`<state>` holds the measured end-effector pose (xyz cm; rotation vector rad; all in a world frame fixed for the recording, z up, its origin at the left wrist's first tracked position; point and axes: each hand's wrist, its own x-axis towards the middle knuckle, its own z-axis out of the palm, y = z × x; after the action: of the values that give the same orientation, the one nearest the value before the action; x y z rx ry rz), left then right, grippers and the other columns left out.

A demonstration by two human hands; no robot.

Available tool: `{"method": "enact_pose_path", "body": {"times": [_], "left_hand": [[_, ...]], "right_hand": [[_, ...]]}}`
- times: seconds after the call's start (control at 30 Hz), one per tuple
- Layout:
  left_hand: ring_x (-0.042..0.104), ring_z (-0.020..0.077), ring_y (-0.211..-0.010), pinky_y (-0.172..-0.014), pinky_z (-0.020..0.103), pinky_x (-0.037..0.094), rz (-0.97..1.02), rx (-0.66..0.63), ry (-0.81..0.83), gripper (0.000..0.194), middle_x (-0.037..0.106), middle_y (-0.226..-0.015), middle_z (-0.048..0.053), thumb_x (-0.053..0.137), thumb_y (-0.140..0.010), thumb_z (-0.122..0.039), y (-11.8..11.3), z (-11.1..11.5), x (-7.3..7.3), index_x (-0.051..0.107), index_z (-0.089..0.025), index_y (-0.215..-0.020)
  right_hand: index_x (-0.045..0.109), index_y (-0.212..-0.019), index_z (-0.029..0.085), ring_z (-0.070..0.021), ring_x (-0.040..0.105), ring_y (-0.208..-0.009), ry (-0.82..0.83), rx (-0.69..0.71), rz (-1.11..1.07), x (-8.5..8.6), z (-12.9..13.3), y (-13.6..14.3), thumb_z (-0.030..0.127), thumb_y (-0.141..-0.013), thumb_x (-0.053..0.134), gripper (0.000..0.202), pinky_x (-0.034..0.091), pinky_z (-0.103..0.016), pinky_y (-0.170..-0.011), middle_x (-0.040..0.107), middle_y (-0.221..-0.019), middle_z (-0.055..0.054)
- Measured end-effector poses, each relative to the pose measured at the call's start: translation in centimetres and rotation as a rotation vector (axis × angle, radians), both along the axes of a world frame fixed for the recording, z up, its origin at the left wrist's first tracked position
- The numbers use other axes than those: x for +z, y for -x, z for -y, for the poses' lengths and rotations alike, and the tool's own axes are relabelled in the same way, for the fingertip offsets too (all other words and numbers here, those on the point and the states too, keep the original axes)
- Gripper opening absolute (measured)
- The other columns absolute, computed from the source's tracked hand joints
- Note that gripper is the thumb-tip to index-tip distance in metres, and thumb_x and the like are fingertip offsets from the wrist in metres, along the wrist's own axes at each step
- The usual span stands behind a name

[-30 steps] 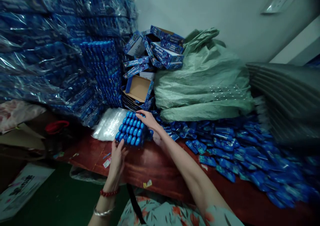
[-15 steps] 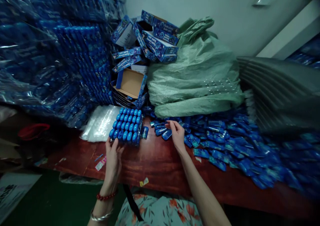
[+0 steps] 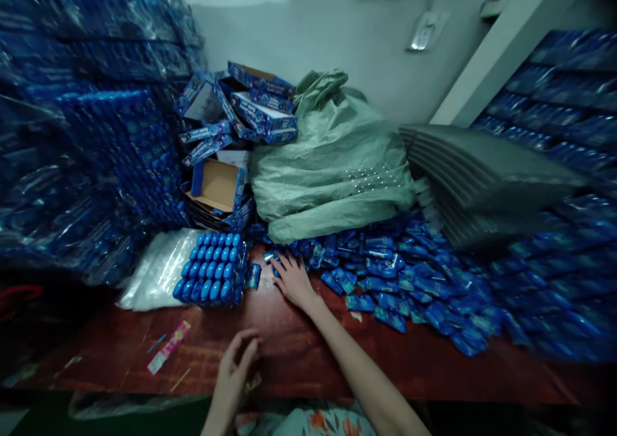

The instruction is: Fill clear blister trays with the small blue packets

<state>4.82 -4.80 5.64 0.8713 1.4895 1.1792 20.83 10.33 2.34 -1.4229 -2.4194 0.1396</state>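
Observation:
My right hand [image 3: 294,283] lies palm down with its fingers spread over a few small blue bottles [image 3: 270,256] at the near-left end of a loose pile of similar blue items [image 3: 395,272]. My left hand [image 3: 237,362] is above the front of the table, fingers loosely curved and apart, with nothing visible in it. Left of my right hand stands a block of blue-capped bottles [image 3: 212,270] in even rows. One loose blue bottle [image 3: 253,276] lies beside that block.
Clear plastic bags [image 3: 154,272] lie left of the block on the red-brown table [image 3: 289,352]. Behind are blue cardboard boxes [image 3: 263,111], a green sack [image 3: 332,172] and stacked grey sheets [image 3: 482,172]. Wrapped blue stacks [image 3: 96,140] rise at left. A pink strip [image 3: 168,347] lies near the front.
My left hand has left the bottle block and come back toward the table's front edge. My right hand has opened out onto the small bottles. The view has swung right and up.

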Motion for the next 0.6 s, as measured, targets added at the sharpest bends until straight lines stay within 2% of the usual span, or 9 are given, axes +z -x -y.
{"method": "enact_pose_path", "body": {"times": [0.1,0.17,0.2,0.23,0.3,0.4,0.47,0.53,0.6], "left_hand": [[0.062,0.0185,-0.085,-0.08,0.027,0.049,-0.174,-0.327,-0.199,0.03,0.066,-0.086,0.006,0.054,-0.082,-0.042,-2.2,-2.7,3.8,0.065,-0.016,-0.093],[0.06,0.0197,-0.095,-0.089,0.032,0.047,-0.287,-0.412,-0.365,0.031,0.065,-0.098,0.008,0.047,-0.087,-0.04,-3.4,-5.7,5.4,0.063,-0.018,-0.101],[0.058,0.0204,-0.101,-0.093,0.035,0.045,-0.351,-0.428,-0.43,0.032,0.063,-0.106,0.008,0.045,-0.088,-0.039,-4.0,-7.2,5.6,0.061,-0.019,-0.106],[0.055,0.0209,-0.106,-0.097,0.038,0.042,-0.419,-0.429,-0.482,0.033,0.061,-0.112,0.009,0.044,-0.089,-0.038,-4.6,-8.4,5.1,0.059,-0.02,-0.112],[0.05,0.0222,-0.115,-0.102,0.043,0.038,-0.559,-0.383,-0.547,0.037,0.055,-0.122,0.01,0.041,-0.089,-0.037,-5.9,-9.7,2.8,0.053,-0.022,-0.12],[0.041,0.0263,-0.125,-0.104,0.05,0.033,-0.769,-0.266,-0.58,0.044,0.047,-0.13,0.014,0.037,-0.09,-0.038,-7.2,-9.5,-2.3,0.046,-0.019,-0.129],[0.03,0.0307,-0.133,-0.105,0.053,0.03,-0.931,-0.169,-0.533,0.05,0.038,-0.139,0.018,0.035,-0.09,-0.039,-7.3,-9.0,-5.0,0.041,-0.015,-0.133],[0.022,0.0356,-0.136,-0.104,0.057,0.027,-1.079,-0.066,-0.434,0.056,0.028,-0.145,0.022,0.033,-0.09,-0.04,-7.1,-9.0,-6.4,0.036,-0.01,-0.137],[0.022,0.04,-0.135,-0.102,0.059,0.026,-1.183,-0.002,-0.334,0.058,0.025,-0.145,0.027,0.029,-0.091,-0.041,-6.8,-9.9,-6.7,0.035,-0.005,-0.137]], "right_hand": [[0.04,-0.136,0.025,-0.0269,0.03,-0.132,0.007,0.004,-0.023,-0.9,1.6,-0.9,0.03,-0.09,0.048,0.047,0.026,-0.055,-0.106,0.043,-0.141,-0.007],[0.039,-0.137,0.024,-0.0266,0.029,-0.134,-0.003,0.029,-0.052,-1.0,3.1,-2.0,0.029,-0.09,0.046,0.047,0.027,-0.056,-0.106,0.041,-0.142,-0.008],[0.039,-0.137,0.024,-0.026,0.028,-0.134,-0.019,0.04,-0.074,-0.8,3.9,-2.8,0.028,-0.091,0.046,0.047,0.027,-0.056,-0.106,0.04,-0.143,-0.007],[0.039,-0.137,0.025,-0.025,0.029,-0.134,-0.046,0.035,-0.106,-0.5,4.5,-3.9,0.026,-0.091,0.045,0.046,0.027,-0.055,-0.107,0.041,-0.143,-0.007],[0.044,-0.133,0.027,-0.0228,0.038,-0.13,-0.148,-0.057,-0.215,0.8,5.6,-7.2,0.023,-0.091,0.042,0.042,0.031,-0.052,-0.106,0.048,-0.137,-0.005],[0.058,-0.117,0.029,-0.0222,0.056,-0.11,-0.39,-0.415,-0.424,3.8,6.2,-14.6,0.022,-0.091,0.041,0.032,0.045,-0.045,-0.094,0.063,-0.114,-0.005],[0.061,-0.111,0.023,-0.0237,0.059,-0.099,-0.515,-0.658,-0.474,6.2,5.9,-20.4,0.027,-0.091,0.041,0.029,0.048,-0.044,-0.088,0.065,-0.104,-0.009],[0.06,-0.111,0.016,-0.0265,0.056,-0.102,-0.566,-0.763,-0.458,8.4,5.0,-25.5,0.031,-0.09,0.04,0.033,0.043,-0.048,-0.092,0.064,-0.105,-0.013],[0.056,-0.118,0.012,-0.0278,0.052,-0.109,-0.508,-0.854,-0.358,10.0,3.1,-28.9,0.035,-0.086,0.044,0.04,0.04,-0.047,-0.096,0.06,-0.113,-0.016]]}}
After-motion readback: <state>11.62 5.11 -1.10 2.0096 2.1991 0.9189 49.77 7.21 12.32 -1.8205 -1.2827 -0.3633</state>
